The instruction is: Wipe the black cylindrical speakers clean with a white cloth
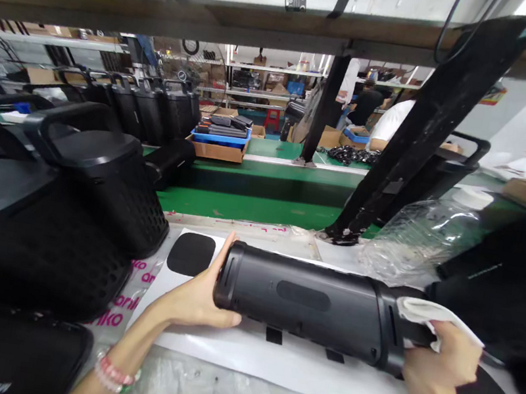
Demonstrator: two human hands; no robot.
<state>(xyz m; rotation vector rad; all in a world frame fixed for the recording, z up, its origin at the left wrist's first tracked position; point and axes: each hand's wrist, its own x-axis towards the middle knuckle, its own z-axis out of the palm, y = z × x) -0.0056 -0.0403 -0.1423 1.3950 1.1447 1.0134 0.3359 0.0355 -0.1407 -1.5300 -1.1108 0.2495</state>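
A long black portable speaker (pixel 306 304) lies on its side across a white sheet (pixel 296 369), an oval recessed panel facing up. At its left end my left hand (pixel 200 294) grips the casing, thumb along the near edge and fingers at the far side. My right hand (pixel 447 359) is closed on a white cloth (pixel 429 311), pressed to the handle end at the right. Part of the handle and the fingers beneath the cloth are hidden. Black rounded patches mark the sheet, one a dark patch (pixel 190 254) beyond my left hand.
Several black speakers (pixel 96 177) with handles stand close on the left. At right are a clear plastic bottle (pixel 427 230) and another dark speaker (pixel 495 274). A slanted black post (pixel 417 135) rises behind, before a green conveyor (pixel 254 192). People work farther back.
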